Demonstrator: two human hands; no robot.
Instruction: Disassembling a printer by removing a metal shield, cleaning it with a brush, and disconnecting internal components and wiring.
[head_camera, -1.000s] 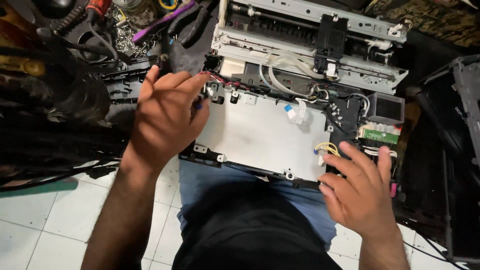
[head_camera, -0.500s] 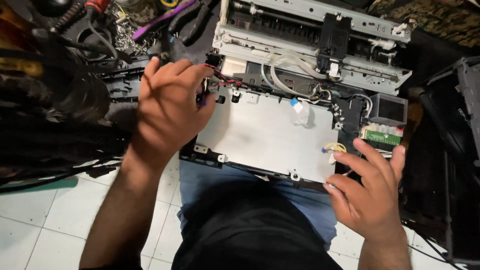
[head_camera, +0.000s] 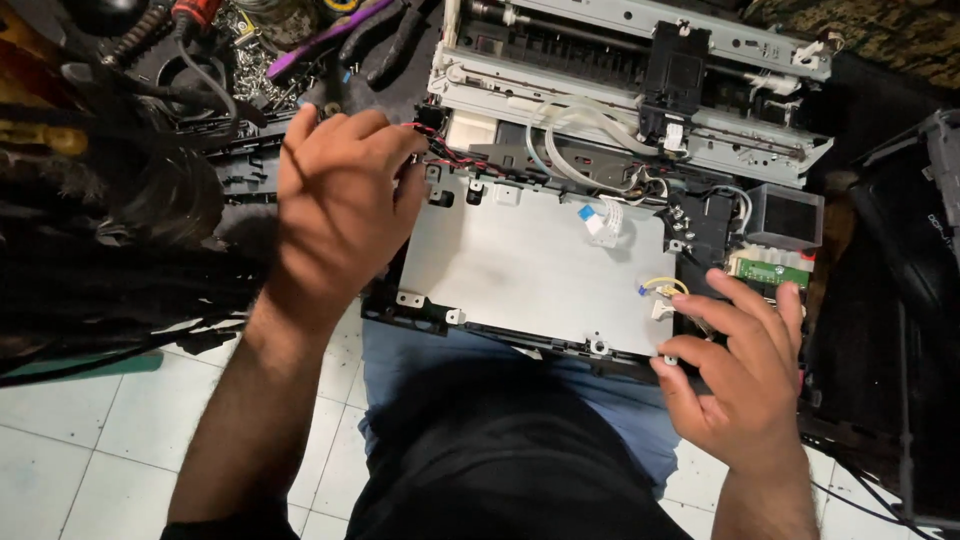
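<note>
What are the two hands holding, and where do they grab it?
The left hand and right hand rest on the opened printer, at its upper left and lower right corners. Whether either truly grips it cannot be told.

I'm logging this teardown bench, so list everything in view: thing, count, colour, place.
opened printer chassis: one, grey metal and black, centre top, against the person's lap
metal cover plate: one, silver, front of the chassis
red and black wires: one bundle, plate's upper left corner
white ribbon cable: one, blue-tipped, upper right of the plate
green circuit board: one, right of the plate
loose screws: a heap, silver, top left
black cables: a tangle, far left
tiled floor: white, bottom left
left hand: fingers at the wires
right hand: fingers on the chassis's lower right corner
</note>
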